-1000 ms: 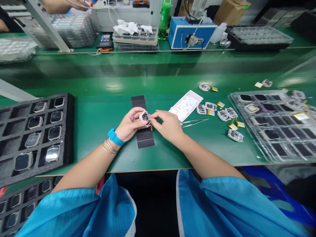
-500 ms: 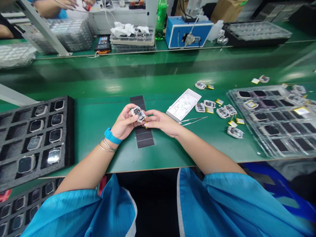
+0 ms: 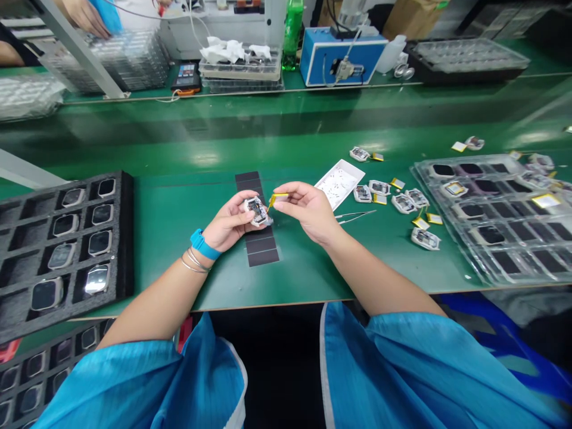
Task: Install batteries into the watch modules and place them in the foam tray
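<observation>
Tweezers (image 3: pixel 355 216) lie near the right hand (image 3: pixel 308 208).

Bright overhead light is flooding the green tabletop (image 3: pixel 286 268), and pale patches of glare are shining off its glossy surface. Hard white highlights are flashing on the glass of a smartwatch (image 3: pixel 97 279) and along the clear plastic tray (image 3: pixel 448 229). Soft, faint shadows are lying beneath the left hand (image 3: pixel 227 223) and right hand (image 3: pixel 308 211). The wide lens is bending the frame's edges and stretching the blue sleeves (image 3: pixel 134 381), while detail is holding fairly sharp.
</observation>
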Motion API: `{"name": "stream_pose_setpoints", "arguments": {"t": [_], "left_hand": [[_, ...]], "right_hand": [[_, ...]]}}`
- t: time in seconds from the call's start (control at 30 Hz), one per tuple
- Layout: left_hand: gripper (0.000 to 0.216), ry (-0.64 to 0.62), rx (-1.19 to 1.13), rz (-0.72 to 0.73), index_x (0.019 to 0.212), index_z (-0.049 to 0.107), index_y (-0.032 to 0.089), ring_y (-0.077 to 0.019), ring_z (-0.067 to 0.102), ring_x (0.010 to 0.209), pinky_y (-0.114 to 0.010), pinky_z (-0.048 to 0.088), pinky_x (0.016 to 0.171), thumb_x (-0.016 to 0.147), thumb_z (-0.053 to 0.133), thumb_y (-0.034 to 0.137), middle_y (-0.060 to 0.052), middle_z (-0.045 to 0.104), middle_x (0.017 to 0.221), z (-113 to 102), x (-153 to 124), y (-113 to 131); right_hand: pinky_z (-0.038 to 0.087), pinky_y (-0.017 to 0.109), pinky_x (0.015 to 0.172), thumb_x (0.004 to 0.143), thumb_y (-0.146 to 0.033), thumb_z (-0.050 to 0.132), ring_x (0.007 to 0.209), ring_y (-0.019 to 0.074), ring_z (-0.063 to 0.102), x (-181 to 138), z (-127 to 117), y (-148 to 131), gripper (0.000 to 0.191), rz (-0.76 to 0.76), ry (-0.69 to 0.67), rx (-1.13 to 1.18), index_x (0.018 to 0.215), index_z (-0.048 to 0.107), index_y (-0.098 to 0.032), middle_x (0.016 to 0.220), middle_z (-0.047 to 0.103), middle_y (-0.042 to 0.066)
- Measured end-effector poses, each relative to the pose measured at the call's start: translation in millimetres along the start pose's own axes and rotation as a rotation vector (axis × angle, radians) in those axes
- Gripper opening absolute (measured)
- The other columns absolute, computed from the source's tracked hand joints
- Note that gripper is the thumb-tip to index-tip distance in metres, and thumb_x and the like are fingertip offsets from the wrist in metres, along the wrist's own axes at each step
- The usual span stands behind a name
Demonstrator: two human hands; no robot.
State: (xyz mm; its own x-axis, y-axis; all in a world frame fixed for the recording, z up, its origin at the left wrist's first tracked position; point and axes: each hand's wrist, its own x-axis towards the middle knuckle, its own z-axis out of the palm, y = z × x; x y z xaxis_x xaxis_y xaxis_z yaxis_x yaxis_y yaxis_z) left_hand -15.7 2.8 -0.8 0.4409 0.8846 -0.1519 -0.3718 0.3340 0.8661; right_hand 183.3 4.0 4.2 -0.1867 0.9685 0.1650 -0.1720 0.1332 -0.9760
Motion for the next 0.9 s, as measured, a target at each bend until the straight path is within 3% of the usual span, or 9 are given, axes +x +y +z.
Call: {"name": "stream_pose_setpoints", "arguments": {"t": [0.17,0.43,0.67,0.9], "left_hand": [[0.05,-0.116,-0.004,-0.136,0.107,0.065,0.019,-0.0191,0.072,0.079,-0.034,0.063,0.074,0.063,0.088,0.025,-0.003,0.071,0.09,-1.8,-0.5,-2.9],[0.048,-0.177,-0.045,-0.199,0.109,0.066,0.018,-0.0205,0.073,0.081,-0.032,0.063,0.074,0.066,0.086,0.023,-0.005,0.073,0.09,-1.3,-0.6,-2.3],[0.033,-0.124,-0.016,-0.224,0.102,0.069,0.015,-0.0188,0.074,0.081,-0.027,0.063,0.071,0.071,0.081,0.018,-0.006,0.073,0.091,1.0,1.2,-3.7],[0.028,0.033,0.069,-0.216,0.101,0.068,0.014,-0.0166,0.073,0.073,-0.023,0.061,0.064,0.074,0.075,0.015,-0.006,0.074,0.085,8.6,3.7,-9.7]], "right_hand": [[0.058,0.037,0.09,0.073,-0.052,0.078,0.09,0.0183,0.071,-7.6,6.3,-2.4,0.041,-0.092,-0.065,-0.128,0.1,0.071,-0.022,0.096,0.075,0.005],[0.057,0.035,0.088,0.082,-0.039,0.073,0.088,0.0174,0.071,-9.7,7.2,1.8,0.028,-0.178,-0.042,-0.25,0.103,0.071,-0.022,0.095,0.075,0.004],[0.056,0.032,0.085,0.084,-0.023,0.066,0.085,0.0151,0.07,-10.5,6.9,1.4,0.022,-0.23,-0.027,-0.441,0.105,0.072,-0.022,0.096,0.075,0.002],[0.055,0.034,0.085,0.084,-0.018,0.064,0.084,0.016,0.068,-9.5,8.4,6.3,0.024,-0.262,-0.016,-0.61,0.106,0.072,-0.023,0.091,0.074,0.002]]}}
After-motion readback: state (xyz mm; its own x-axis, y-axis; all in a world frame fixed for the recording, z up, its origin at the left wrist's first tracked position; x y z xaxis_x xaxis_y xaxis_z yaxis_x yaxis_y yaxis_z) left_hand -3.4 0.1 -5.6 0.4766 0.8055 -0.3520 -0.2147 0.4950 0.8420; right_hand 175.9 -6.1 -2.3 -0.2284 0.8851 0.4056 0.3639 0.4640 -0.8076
